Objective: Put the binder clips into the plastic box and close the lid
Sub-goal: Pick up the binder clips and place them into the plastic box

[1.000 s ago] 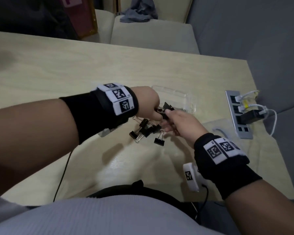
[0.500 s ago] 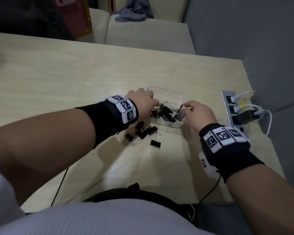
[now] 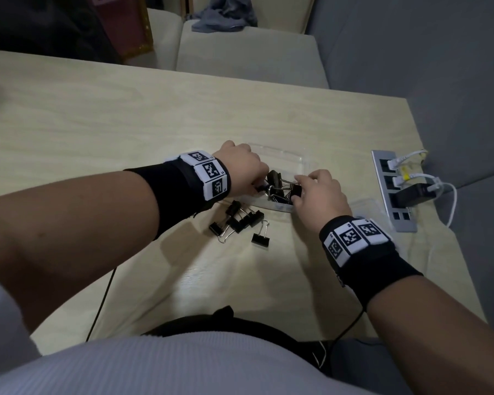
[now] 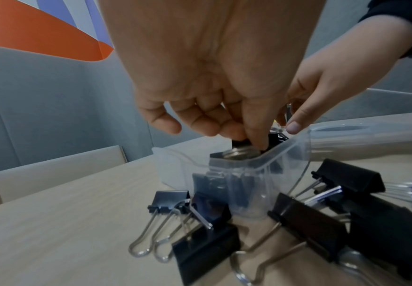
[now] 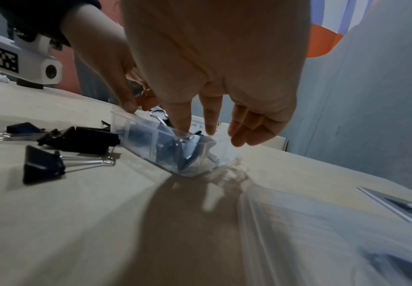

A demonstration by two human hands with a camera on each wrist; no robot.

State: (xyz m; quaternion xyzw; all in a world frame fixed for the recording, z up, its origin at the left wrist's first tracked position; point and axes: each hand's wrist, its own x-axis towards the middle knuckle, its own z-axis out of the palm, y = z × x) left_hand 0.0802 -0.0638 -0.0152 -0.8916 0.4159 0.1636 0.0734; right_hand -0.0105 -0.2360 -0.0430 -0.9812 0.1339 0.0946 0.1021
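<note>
A clear plastic box (image 3: 303,162) stands open at mid-table with several black binder clips (image 3: 280,185) inside. My left hand (image 3: 261,183) reaches in from the left. In the left wrist view its curled fingers and thumb (image 4: 256,141) pinch a clip (image 4: 239,153) at the box's near corner. My right hand (image 3: 300,189) is at the box's right end, fingers (image 5: 211,120) straight, tips at the rim. Several more loose clips (image 3: 240,220) lie on the table just in front of the box. The clear lid (image 3: 367,205) lies right of the box.
A silver power strip (image 3: 394,195) with plugs and white cables sits near the table's right edge. A black cable (image 3: 103,303) runs off the near edge. Beige chairs (image 3: 240,58) stand beyond the far edge, and a grey wall on the right.
A second ago both hands held clips above the loose pile. They have since moved forward to the box, where the clips now lie; little has shifted in the last half second.
</note>
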